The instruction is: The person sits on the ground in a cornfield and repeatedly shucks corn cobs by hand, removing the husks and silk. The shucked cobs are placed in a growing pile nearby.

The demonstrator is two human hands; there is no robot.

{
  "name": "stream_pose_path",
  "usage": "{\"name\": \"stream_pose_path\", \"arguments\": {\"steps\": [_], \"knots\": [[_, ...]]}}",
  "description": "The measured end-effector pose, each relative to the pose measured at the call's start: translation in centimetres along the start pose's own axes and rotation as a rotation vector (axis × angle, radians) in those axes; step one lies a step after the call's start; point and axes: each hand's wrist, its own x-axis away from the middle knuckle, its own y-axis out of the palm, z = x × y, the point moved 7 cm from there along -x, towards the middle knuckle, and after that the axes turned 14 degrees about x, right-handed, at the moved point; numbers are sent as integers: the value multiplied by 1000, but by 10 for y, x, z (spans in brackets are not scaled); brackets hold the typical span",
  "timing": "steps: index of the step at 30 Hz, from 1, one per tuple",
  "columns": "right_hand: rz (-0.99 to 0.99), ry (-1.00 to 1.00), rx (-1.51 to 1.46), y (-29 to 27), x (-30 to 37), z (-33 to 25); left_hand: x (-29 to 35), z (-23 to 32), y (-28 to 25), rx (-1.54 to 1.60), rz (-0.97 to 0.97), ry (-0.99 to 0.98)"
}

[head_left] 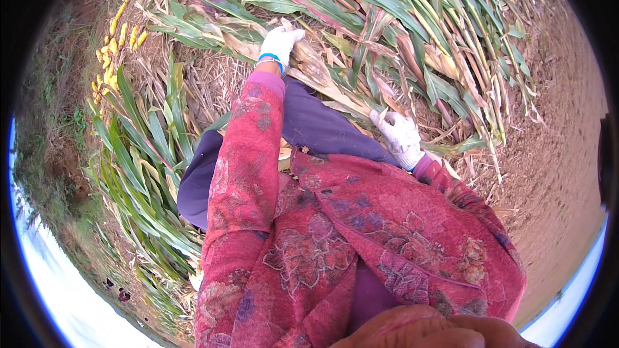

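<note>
My left hand (281, 45), in a white glove with a blue cuff, is closed on the upper end of a corn ear in a dry, pale brown husk (308, 63). Whether the kernels inside are bare cannot be seen under the leaves. Lower down to the right, my right hand (400, 138), in a soiled white glove, has its fingers curled at the pale corn stalk (345, 98) that runs down from the husk. Its thumb and forefinger sit a little apart at the tip. Both hands are just beyond my bent legs.
Cut corn stalks (445, 38) with green and dry leaves lie across the ground ahead. More leafy stalks (142, 148) lie at my left. Several bare yellow corn ears (113, 46) are piled at the far left. Brown soil (554, 135) stretches to the right.
</note>
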Motion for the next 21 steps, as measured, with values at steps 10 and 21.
{"name": "stream_pose_path", "arguments": {"steps": [10,21], "knots": [[92,90,-621,-19,-96,5,76,31,20,431,-44,222],[123,110,-777,-32,-224,-15,81,14,20,437,74,373]]}}
